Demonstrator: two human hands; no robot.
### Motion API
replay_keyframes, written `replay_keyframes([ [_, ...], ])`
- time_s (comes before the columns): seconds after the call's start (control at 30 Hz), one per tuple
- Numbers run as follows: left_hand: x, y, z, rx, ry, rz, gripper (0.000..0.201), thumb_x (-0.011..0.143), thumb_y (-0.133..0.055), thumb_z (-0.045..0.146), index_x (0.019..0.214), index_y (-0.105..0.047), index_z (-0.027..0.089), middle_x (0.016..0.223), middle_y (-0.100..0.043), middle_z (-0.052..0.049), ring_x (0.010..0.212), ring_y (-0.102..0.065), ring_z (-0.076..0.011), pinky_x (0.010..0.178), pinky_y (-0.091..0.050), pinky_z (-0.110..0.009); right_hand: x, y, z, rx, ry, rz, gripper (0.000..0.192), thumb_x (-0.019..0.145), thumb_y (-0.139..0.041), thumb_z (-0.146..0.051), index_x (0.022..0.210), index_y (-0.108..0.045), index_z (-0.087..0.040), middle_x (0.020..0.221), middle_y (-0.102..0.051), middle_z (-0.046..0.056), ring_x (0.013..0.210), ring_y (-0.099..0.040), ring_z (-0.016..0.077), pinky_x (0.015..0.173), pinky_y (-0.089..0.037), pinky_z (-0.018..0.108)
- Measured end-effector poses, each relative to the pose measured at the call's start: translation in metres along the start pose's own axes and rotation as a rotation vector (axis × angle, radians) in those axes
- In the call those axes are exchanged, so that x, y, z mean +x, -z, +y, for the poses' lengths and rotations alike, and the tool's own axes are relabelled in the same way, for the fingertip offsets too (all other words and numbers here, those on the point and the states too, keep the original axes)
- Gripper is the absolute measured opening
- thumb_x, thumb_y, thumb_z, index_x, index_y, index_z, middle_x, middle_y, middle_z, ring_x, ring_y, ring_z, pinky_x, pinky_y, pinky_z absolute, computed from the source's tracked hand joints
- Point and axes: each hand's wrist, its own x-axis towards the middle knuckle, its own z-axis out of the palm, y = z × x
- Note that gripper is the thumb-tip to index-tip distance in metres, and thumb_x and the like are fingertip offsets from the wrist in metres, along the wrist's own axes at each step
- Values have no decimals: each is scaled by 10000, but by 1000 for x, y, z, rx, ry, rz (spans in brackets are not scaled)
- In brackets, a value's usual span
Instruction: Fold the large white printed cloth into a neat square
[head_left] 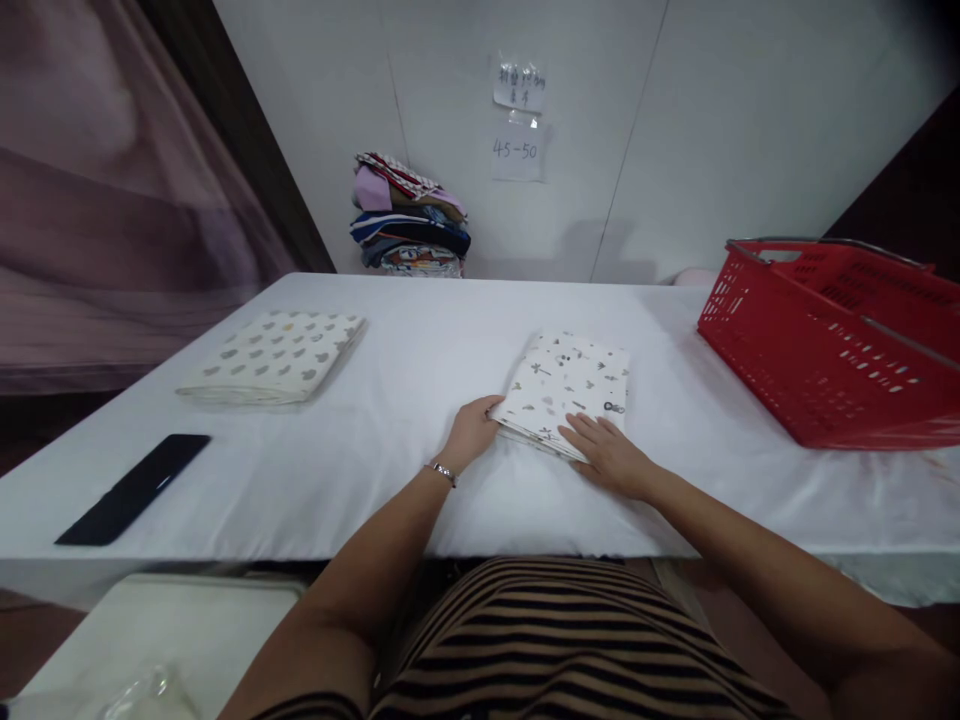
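Your white-covered table point(420, 345) spans the middle of the frame, with the red shopping basket point(810, 370) at its right edge. At centre left lies a folded cloth with grey heart-like motifs point(274, 362), well apart from your hands. The folded cloth with small scattered prints point(566, 375) sits flat just right of centre, between the two. It reaches up the frame from your fingers, its near edge slanting down toward the right; from this angle you can't be sure which side is longer.

Neither hand is nearer: both touch that near edge. Your right hand point(611, 460) lies palm down at the lower right corner, fingers extended and slightly spread on the top layer, gripping nothing visible. Your left hand point(472, 432) is at the lower left corner, fingers bent against the edge; its fingertips are partly hidden, so you can't tell whether they pinch the layers.

The cloth is off-white, its stacked folds showing along the near edge. Its sparse motifs are grey, brown and black, the darkest near the right side.
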Motion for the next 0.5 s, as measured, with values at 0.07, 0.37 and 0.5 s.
replay_keyframes([
  [0.07, 0, 0, -2, -12, -1, -8, 480, 713, -476, 42, 1103, -662, 251, 1128, -678, 31, 1025, -610, -166, 928, -465, -273, -1, -2, -1, -3, 1, 4, 543, 942, -382, -396, 1450, -325, -214, 1512, -294, 114, 1386, -263, 295, 1093, -261, 499],
  [0.37, -5, 10, -6, 244, -97, -97, 605, 717, -454, 43, 1287, -532, 230, 1318, -540, -39, 1187, -512, -187, 1018, -418, -319, 0, -4, -8, -9, -3, 24, 541, 899, -454, -291, 1426, -380, -195, 1490, -332, 142, 1372, -286, 313, 1081, -265, 520],
  [0.5, 11, 17, 22, 277, -182, -48, 614, 722, -440, 53, 1309, -508, 221, 1460, -396, -40, 1335, -365, -192, 1107, -328, -357, 2, -7, -10, -4, -4, 37, 563, 882, -468, -250, 1433, -370, -194, 1500, -310, 141, 1382, -263, 308, 1091, -251, 514],
])
